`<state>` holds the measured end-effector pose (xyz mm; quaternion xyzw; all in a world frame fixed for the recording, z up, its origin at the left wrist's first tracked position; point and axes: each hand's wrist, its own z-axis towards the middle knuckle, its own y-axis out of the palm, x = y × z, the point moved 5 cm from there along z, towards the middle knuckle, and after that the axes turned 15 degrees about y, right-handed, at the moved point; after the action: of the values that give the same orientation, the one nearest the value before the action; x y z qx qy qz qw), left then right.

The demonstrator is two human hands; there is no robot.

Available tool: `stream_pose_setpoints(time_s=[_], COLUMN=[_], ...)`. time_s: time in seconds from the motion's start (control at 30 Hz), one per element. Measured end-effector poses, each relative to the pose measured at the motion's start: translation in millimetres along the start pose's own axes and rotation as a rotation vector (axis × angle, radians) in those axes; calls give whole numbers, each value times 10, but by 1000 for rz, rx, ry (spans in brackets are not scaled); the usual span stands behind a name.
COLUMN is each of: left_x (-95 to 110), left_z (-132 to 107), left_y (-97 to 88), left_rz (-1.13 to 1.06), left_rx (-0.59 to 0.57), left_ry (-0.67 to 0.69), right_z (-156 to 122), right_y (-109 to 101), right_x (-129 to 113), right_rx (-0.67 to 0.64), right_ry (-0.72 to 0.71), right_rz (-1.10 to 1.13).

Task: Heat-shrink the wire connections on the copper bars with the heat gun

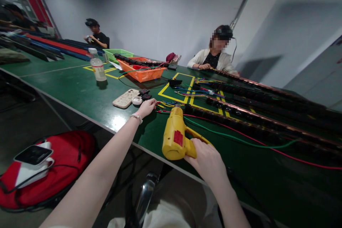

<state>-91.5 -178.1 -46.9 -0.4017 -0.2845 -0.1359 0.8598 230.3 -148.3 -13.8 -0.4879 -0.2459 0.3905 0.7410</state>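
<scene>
My right hand (207,158) is wrapped round the handle of a yellow heat gun (173,135), whose nozzle points away from me at a bundle of coloured wires (168,104). The ends of those wires are pinched in the fingers of my left hand (147,107). From the bundle a long dark strip (213,114) runs off to the right. A red wire (240,133) and a green wire (232,139) trail across the table below it. Just left of my left hand lie a round white object (137,100) and a phone in a patterned case (125,98).
Several more long strips (256,114) with wires lie at the right on the green table (80,85). Farther back are a bottle (98,67), an orange basket (141,74) and a green basket (119,54). Co-workers sit across the table. A red bag (72,149) is at lower left.
</scene>
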Motion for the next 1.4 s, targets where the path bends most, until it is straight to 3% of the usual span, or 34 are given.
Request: stream_pose_setpoints(time_s=[0.43, 0.73, 1.1, 1.4], left_x=[26, 33, 55, 38], left_z=[8, 15, -8, -12], left_y=[-20, -36, -32, -27], left_rz=[85, 75, -36, -48], left_rx=[0, 1, -9, -1], left_ry=[0, 14, -5, 5], right_z=[119, 140, 75, 38], right_y=[71, 82, 40, -6], right_x=[-447, -510, -212, 151], right_rx=[-97, -72, -101, -12], right_ry=[-40, -46, -37, -23], right_rz=[108, 116, 114, 43])
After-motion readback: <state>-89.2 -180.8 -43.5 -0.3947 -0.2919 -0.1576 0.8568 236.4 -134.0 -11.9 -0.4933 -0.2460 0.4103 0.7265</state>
